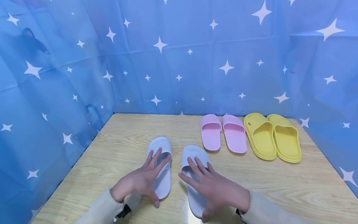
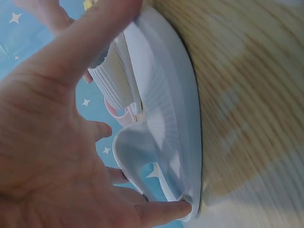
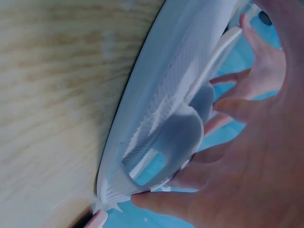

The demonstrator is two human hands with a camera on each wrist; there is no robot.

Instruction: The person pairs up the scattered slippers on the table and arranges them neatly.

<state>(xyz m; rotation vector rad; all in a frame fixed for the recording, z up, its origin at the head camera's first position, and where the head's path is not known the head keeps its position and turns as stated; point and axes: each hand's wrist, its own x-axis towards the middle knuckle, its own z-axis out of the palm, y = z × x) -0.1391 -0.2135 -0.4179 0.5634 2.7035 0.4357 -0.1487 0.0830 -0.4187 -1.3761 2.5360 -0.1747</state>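
Note:
Two pale grey-white slippers lie toes away on the wooden table. Over the left slipper [image 1: 163,183] my left hand [image 1: 144,179] spreads its fingers across the strap, thumb near the heel end. In the left wrist view, one fingertip meets that slipper's edge [image 2: 183,95] by the strap. My right hand [image 1: 213,188] is spread over the right slipper [image 1: 194,199], its fingertips at the strap and its thumb by the heel. The right wrist view shows straight fingers along the outside of the strap [image 3: 178,135]. Neither hand curls round a slipper.
A pair of pink slippers [image 1: 211,137] stands at the back right of the wooden table [image 1: 123,140]. Beside it, nearer the right edge, are yellow slippers [image 1: 264,141]. A blue curtain [image 1: 181,62] with white stars hangs behind and along both sides.

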